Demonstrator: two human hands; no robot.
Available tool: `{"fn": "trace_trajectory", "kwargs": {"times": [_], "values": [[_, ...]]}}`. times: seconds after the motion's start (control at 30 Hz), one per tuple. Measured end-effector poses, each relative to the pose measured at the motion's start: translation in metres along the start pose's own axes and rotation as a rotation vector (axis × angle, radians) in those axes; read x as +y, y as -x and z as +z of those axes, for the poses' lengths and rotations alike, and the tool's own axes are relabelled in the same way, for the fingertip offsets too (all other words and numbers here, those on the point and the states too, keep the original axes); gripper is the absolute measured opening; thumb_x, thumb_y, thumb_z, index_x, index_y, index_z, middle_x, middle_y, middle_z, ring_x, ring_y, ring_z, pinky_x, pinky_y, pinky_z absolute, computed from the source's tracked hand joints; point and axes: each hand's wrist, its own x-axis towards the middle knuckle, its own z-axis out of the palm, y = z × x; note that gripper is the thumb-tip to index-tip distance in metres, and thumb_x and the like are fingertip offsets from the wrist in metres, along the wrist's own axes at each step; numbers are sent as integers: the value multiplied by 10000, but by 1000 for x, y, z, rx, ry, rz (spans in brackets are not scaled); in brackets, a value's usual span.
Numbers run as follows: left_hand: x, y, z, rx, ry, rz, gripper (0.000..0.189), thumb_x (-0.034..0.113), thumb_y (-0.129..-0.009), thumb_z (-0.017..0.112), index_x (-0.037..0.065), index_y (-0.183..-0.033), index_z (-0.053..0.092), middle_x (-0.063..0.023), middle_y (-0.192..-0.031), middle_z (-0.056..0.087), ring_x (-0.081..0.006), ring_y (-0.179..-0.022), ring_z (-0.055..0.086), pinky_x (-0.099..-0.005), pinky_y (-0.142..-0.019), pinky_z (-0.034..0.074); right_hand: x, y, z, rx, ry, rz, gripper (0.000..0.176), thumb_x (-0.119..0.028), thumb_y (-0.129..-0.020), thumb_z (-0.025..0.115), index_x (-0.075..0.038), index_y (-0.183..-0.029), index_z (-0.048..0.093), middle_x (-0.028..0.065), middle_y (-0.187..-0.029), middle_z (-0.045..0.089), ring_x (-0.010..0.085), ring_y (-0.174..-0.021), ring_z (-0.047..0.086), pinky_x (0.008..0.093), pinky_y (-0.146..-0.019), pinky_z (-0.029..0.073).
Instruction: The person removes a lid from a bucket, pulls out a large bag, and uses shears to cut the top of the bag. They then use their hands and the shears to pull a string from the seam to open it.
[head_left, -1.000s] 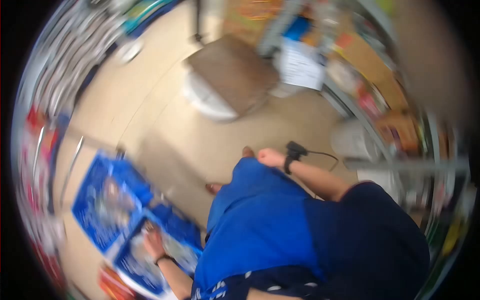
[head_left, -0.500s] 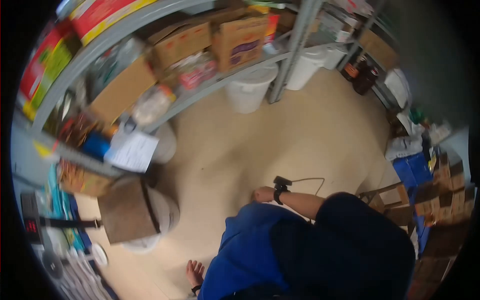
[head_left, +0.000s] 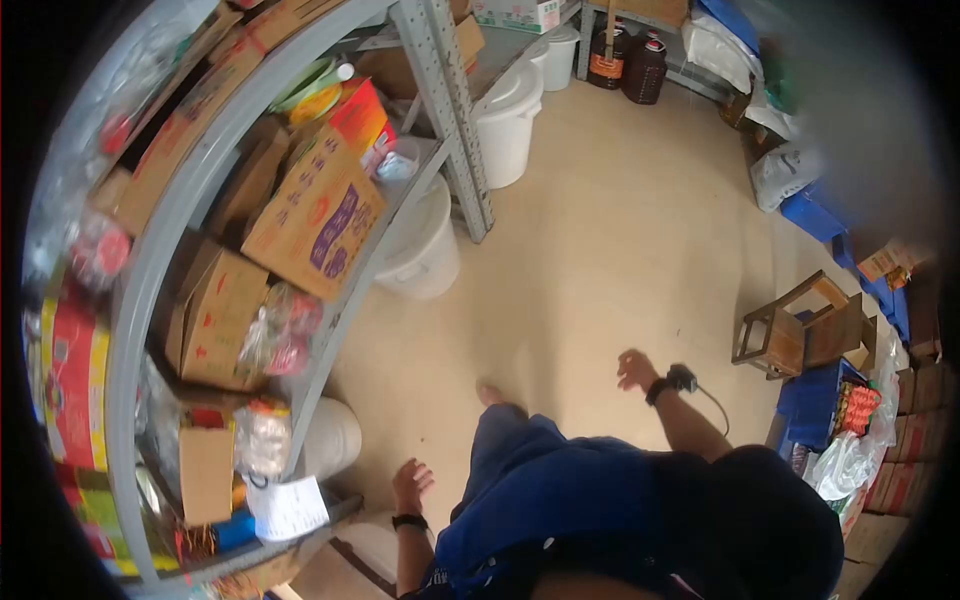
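Note:
My left hand (head_left: 412, 486) hangs low beside my blue clothing, its fingers apart and nothing in them. It is nearest the shelf's lower end, where a white sheet of paper (head_left: 288, 508) hangs and a white bucket (head_left: 330, 440) stands on the floor. My right hand (head_left: 635, 371) is held out over the beige floor (head_left: 590, 250), fingers loosely bent and apart, touching nothing. Dark bands circle both wrists. A small black device (head_left: 682, 377) with a cable sits at the right wrist. One foot (head_left: 490, 393) shows ahead of me.
Along the left runs a grey metal shelf (head_left: 465, 150) with cardboard boxes (head_left: 318, 215) and bagged goods. Lidded white buckets (head_left: 508, 125) stand by it. Dark jugs (head_left: 645, 72) are at the far end. On the right are a wooden stool (head_left: 800, 325), a blue crate (head_left: 812, 408) and stacked cartons (head_left: 900, 430).
My view has turned and moved forward along the shelf. My right hand has swung out from my body with its fingers now visible; my left hand has come up and forward.

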Motion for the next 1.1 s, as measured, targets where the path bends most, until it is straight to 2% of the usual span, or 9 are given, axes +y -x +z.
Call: {"fn": "trace_trajectory", "kwargs": {"times": [0.23,0.37,0.4,0.5,0.63,0.7,0.8,0.97,1.1], "values": [[238,-96,217,-232,-206,370,398,323,-901,556,36,-1176,531,-103,-1046,599,-211,-872,620,-312,-733,520,-11,-46,-4,18,588,344,159,-111,-810,494,-7,-734,589,125,-658,632,249,-533,650,347,-432,535],[355,-141,353,-482,-268,573,415,333,-905,554,22,-1179,525,-93,-1043,599,-187,-891,615,-294,-755,511,-38,-119,-26,59,423,74,167,-120,-851,511,-53,-724,597,109,-598,601,211,-468,603,307,-381,473],[380,-155,383,-538,-273,633,459,338,-896,562,26,-1225,494,-106,-1112,570,-196,-953,593,-313,-791,501,-44,-126,-23,130,-111,-76,176,-153,-858,526,-51,-732,594,105,-620,608,187,-479,594,289,-390,467],[456,-176,475,-533,-237,829,564,330,-885,574,2,-1310,401,-138,-1292,444,-218,-1149,471,-351,-917,426,-145,-154,0,208,-146,117,195,-232,-865,570,-42,-905,574,92,-696,610,193,-564,620,269,-448,496],[509,-190,571,-65,-255,1143,640,321,-885,572,-28,-1357,316,-151,-1385,351,-243,-1265,365,-363,-984,360,-238,-240,-24,99,-360,11,290,-239,-867,568,-7,-1040,543,126,-831,620,218,-664,636,306,-568,540],[525,-218,595,-26,-298,1381,659,422,-883,533,46,-1386,333,-125,-1468,232,-253,-1308,310,-445,-1063,257,-239,-351,-67,-379,-778,-47,293,-225,-869,561,-1,-1057,540,140,-851,622,234,-685,638,315,-590,544],[537,-211,639,190,-204,1306,629,415,-926,467,-3,-1375,331,-164,-1424,310,-262,-1321,299,-389,-1086,233,-367,-418,-81,-49,-497,-51,281,-199,-873,546,10,-1059,532,154,-855,620,244,-698,638,324,-616,551],[573,-271,696,825,-239,1422,612,463,-943,382,-2,-1340,388,-190,-1357,394,-310,-1224,413,-406,-977,391,-513,-643,-97,-124,-525,-110,276,-201,-866,559,28,-1021,551,150,-826,630,233,-693,644,339,-632,564],[580,-277,707,1270,-267,1177,669,526,-937,329,21,-1376,326,-201,-1380,353,-344,-1211,413,-436,-991,389,-584,-779,-74,30,-373,-97,170,-198,-851,550,-31,-830,568,74,-761,593,175,-650,606,292,-603,527]]}}
